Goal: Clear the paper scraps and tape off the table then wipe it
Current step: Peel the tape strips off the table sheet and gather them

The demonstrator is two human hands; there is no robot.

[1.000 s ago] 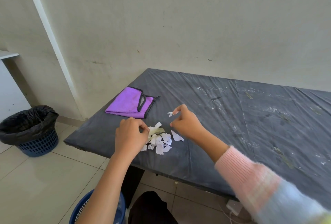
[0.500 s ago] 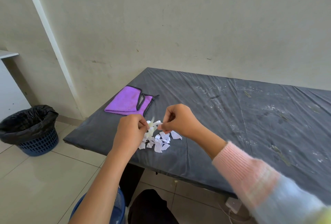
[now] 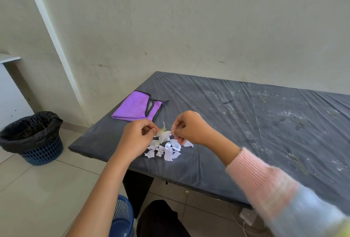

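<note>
A pile of white paper scraps [image 3: 166, 150] lies near the front left of the dark plastic-covered table [image 3: 246, 123]. Just above the pile my left hand [image 3: 137, 138] and my right hand [image 3: 189, 127] face each other, both pinched on a crumpled clump of yellowish tape and paper [image 3: 163, 134] held between them. A folded purple cloth [image 3: 137, 107] lies on the table's left end, behind my hands. White residue and bits of tape [image 3: 262, 98] mark the table further right.
A blue bin with a black liner [image 3: 33, 138] stands on the tiled floor to the left. A second blue basket [image 3: 122, 216] sits on the floor under my left forearm. The wall runs right behind the table.
My right hand picked a scrap off the table and came left to meet my left hand. Both hands rose off the pile and now pinch the tape clump between them.
</note>
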